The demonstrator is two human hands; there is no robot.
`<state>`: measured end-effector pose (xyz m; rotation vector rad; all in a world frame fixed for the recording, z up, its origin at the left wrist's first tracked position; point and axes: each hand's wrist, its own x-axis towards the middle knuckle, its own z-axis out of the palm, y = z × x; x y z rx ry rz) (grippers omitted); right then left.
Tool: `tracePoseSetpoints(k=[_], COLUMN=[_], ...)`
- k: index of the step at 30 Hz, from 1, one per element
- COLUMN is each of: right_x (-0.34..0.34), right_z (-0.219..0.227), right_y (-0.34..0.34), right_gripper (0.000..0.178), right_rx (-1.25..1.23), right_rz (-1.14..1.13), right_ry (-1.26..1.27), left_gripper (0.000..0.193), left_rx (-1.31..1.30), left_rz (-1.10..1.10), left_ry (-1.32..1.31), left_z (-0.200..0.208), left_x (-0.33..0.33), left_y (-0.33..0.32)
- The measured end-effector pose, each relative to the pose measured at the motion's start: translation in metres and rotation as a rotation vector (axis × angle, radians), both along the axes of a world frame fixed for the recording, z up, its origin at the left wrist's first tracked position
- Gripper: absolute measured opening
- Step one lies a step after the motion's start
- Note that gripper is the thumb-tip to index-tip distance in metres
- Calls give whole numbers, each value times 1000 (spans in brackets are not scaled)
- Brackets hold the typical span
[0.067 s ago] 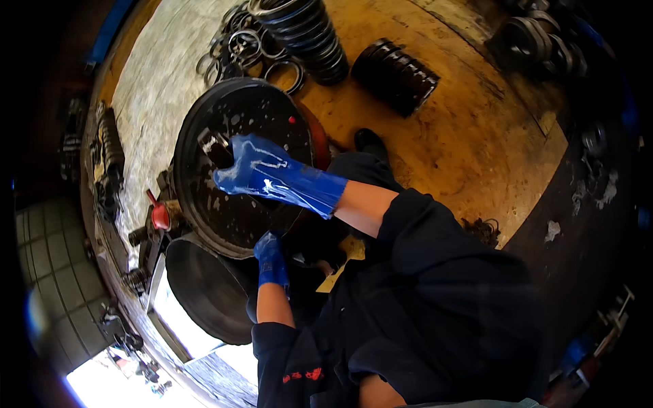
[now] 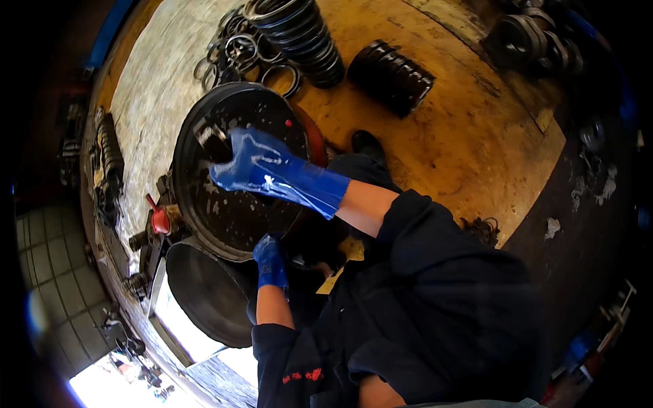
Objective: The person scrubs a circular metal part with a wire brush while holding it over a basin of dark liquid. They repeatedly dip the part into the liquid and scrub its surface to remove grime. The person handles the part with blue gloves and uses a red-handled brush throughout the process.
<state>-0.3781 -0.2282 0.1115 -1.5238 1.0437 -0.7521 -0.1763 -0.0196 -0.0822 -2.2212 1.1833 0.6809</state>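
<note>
My right hand, in a wet blue rubber glove, is over a wide black round tub spotted with pale flecks. It is closed on a dark, shiny metal piece that sticks out beyond the glove; its exact kind is unclear. Gloved in the same blue, my left hand is at the tub's near rim, its fingers largely hidden in shadow. Just left of it, a second round dark pan leans below the tub. A small red spot shows on the tub's far right side.
Beyond the tub lie many loose metal rings beside a tall ring stack. A ribbed black cylinder rests on the brown floor. A red-handled fitting stands left of the tub; coiled dark parts line the left edge.
My right hand and the metal piece have shifted slightly up and to the left over the tub. My left hand stays at the rim. The whole view has moved a little.
</note>
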Motion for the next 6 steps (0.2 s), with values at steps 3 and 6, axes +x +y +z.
tracePoseSetpoints(k=[3, 6], right_x=[-53, -106], right_z=[40, 57], right_y=[-12, -21], right_gripper=[51, 34], right_rx=[-113, -78], right_rz=[-1, -88], right_ry=[-228, -340], left_gripper=[31, 39], left_rx=[-94, -26], left_rz=[-107, -90], left_ry=[32, 66], left_z=[8, 24], left_x=[8, 4], left_y=[15, 7])
